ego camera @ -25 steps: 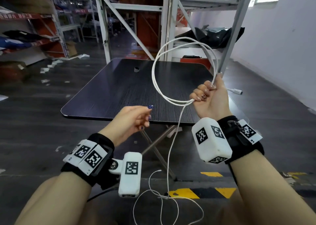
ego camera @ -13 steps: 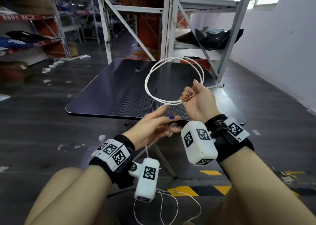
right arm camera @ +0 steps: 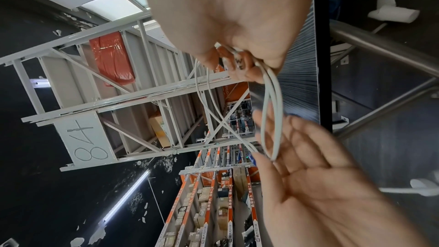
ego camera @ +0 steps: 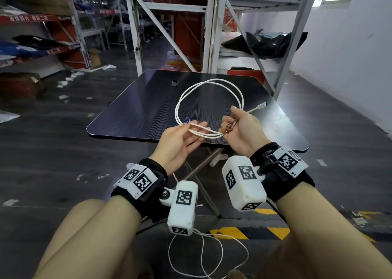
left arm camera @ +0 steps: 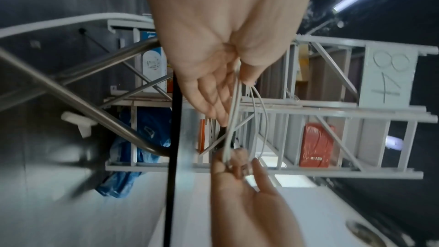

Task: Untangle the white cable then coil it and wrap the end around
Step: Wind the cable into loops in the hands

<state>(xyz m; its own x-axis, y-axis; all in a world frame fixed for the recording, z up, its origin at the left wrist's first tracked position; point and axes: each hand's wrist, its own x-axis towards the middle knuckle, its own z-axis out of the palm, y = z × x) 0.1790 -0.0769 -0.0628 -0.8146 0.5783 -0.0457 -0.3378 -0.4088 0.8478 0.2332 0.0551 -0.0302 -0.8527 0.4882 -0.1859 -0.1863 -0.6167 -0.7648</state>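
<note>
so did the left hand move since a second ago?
Yes. The left hand rose from below the table's near edge toward the right hand, reaching the cable.

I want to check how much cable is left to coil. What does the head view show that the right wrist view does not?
Only the head view shows the loose cable tail hanging by the knees, the connector and the table. Only the right wrist view shows the shelf marked 84. Both show the right hand gripping the white cable coil and the left hand open under it.
</note>
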